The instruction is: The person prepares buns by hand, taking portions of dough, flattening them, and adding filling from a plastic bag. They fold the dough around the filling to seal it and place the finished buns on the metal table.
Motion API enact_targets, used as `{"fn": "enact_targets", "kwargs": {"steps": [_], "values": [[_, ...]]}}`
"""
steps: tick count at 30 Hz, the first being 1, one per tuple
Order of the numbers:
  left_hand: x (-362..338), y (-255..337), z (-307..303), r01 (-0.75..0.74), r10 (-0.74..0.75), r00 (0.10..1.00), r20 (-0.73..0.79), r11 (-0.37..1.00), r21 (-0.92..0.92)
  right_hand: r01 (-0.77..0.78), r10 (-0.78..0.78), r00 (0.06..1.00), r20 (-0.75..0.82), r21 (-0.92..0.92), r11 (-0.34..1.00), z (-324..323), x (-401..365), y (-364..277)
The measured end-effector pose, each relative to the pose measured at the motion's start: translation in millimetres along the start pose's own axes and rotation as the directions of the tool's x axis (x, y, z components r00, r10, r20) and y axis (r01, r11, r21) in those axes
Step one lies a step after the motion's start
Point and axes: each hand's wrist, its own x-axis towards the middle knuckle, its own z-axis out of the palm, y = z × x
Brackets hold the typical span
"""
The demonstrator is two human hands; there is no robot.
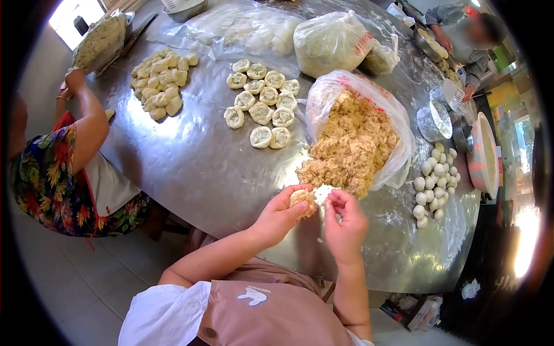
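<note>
My left hand (283,210) is closed around a lump of tan crumbly filling (304,202), held low over the metal table. Beside it, my right hand (345,222) has its fingers curled and pinched together; what they hold, if anything, is too small to make out. Just past my fingertips lies a patch of white crumbs (324,192). Directly ahead, a large heap of the tan filling (355,138) spills from an open clear plastic bag (398,124) toward my hands.
Several filled dough rounds (261,112) lie ahead left, with a pile of dough pieces (158,83) beyond. Several white dough balls (435,184) sit right, near a metal container (434,120). A tied bag (332,43) stands behind the heap. Co-workers are at left (69,161) and far right (476,57).
</note>
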Motion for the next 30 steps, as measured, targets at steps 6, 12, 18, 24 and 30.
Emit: {"fn": "enact_targets", "kwargs": {"steps": [6, 12, 18, 24, 30], "values": [[-3.1, 4.6, 4.1, 0.071, -0.064, 0.995, 0.081, 0.994, -0.086, 0.222, -0.204, 0.952, 0.227, -0.059, 0.973, -9.2, 9.7, -15.6], [-0.3, -1.6, 2.2, 0.003, 0.002, 0.999, 0.037, 0.994, -0.111, 0.201, -0.188, 0.967, 0.173, -0.062, 0.978, 3.3, -3.0, -10.7], [-2.2, 14.1, 11.5, 0.042, -0.041, 0.999, 0.01, 0.97, -0.241, 0.045, -0.062, 0.988, 0.139, 0.12, 0.992, 0.0, -6.3, -14.5], [1.6, 6.8, 7.6, 0.08, -0.078, 0.997, 0.021, 0.941, -0.33, 0.249, -0.239, 0.964, 0.118, -0.076, 0.966, -1.6, -7.9, 0.7], [-6.4, 22.5, 14.3, 0.132, -0.125, 0.991, 0.041, 0.92, -0.368, 0.2, -0.196, 0.98, 0.043, -0.18, 0.963, -10.7, 5.2, 8.3]]}}
